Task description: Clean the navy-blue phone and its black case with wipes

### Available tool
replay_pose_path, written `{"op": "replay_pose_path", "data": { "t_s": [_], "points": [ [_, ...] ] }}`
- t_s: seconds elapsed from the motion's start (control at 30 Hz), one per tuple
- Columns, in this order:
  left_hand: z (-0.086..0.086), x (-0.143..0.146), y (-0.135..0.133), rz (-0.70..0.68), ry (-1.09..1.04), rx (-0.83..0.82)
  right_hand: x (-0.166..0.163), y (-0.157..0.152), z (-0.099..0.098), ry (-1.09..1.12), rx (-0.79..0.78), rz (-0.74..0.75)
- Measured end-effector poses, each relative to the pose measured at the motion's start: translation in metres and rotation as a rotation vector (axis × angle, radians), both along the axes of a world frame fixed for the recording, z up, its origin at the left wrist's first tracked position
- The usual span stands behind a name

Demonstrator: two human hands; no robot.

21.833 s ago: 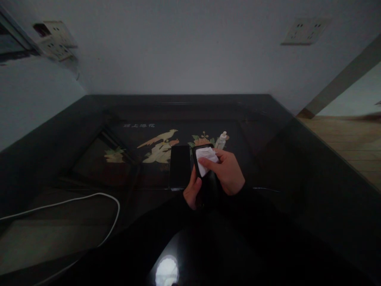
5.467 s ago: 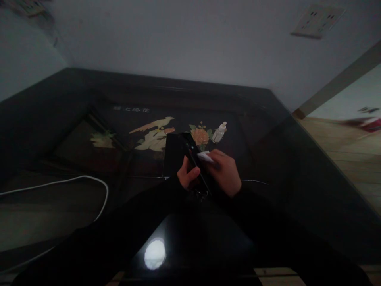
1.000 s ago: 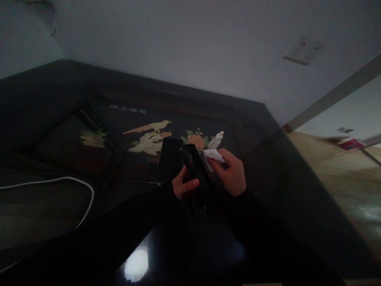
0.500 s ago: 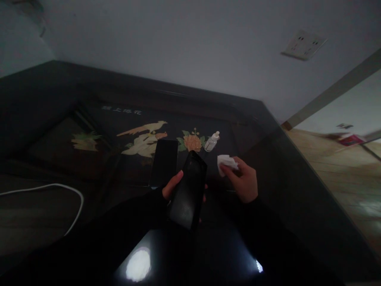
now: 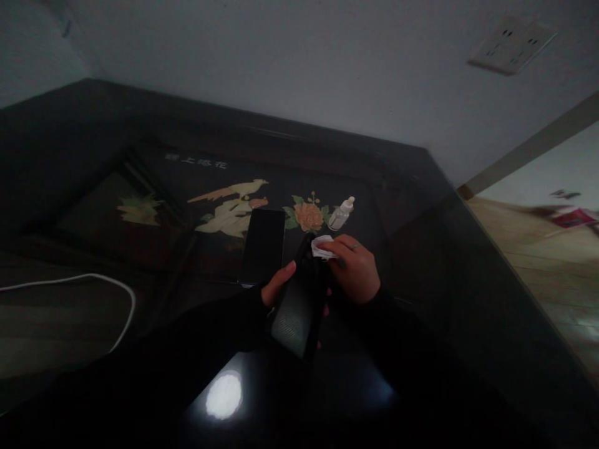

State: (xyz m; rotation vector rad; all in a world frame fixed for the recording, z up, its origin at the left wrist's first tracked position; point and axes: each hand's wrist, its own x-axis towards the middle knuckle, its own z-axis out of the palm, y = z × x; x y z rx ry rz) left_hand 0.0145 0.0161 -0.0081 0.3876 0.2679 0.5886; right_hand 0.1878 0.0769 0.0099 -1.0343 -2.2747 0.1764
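My left hand is closed round a long black case with a grained, leather-like surface, its thumb on the left edge and fingertips showing at the right. A folded white tissue is pinched in my right hand, which wears a ring. The tissue meets the upper end of the case, and the fingers partly cover that end. Left of the case, a dark smartphone lies flat on the table. Beyond my right hand stands a small clear bottle with a pale dropper top.
The glossy dark table has an inlaid bird and a flower. A white cable curves at the left. The wall behind carries sockets; wooden floor shows at the right.
My right hand has moved left with the tissue, from beside the case onto its upper end. My left hand keeps hold of the case. The view has shifted slightly.
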Motion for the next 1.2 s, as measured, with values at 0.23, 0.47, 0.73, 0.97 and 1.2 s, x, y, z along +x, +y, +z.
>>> {"op": "replay_pose_path", "data": {
  "t_s": [0.23,0.47,0.73,0.97,1.2],
  "points": [
    [0.001,0.002,-0.004,-0.003,0.082,0.003,-0.006,-0.002,0.007,0.027,0.059,-0.010],
    [-0.001,0.003,-0.003,0.018,-0.004,0.004,-0.004,-0.001,0.003,0.002,0.055,-0.025],
    [-0.015,0.013,-0.004,0.126,-0.040,0.044,-0.005,-0.003,0.005,0.048,0.099,-0.030],
    [-0.007,0.007,-0.004,0.074,0.029,0.043,-0.005,-0.002,0.004,0.038,0.120,-0.023],
    [-0.008,0.007,-0.005,0.113,-0.023,0.058,-0.005,-0.001,0.006,0.054,0.154,0.003]
  ]
}}
